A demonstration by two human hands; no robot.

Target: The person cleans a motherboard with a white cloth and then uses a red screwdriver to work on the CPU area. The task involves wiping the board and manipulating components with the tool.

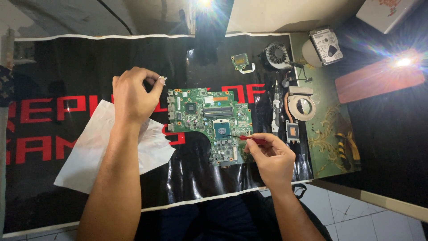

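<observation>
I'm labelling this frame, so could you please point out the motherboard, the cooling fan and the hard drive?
motherboard (196, 117), head view, green board left of the socket.
cooling fan (277, 54), head view, its hub.
hard drive (327, 45), head view, top cover.

Just the one camera here, strapped to the person's head and looking almost straight down at the bench (44, 187), tilted slightly forward. It sits close, about arm's reach, so both forearms come in from the bottom edge. The green rectangular circuit board (209, 125) lands near the centre of the frame. The top edge catches the far side of the bench and a bright lamp glare (205, 3); the bottom right shows white floor tiles (356, 214).
</observation>
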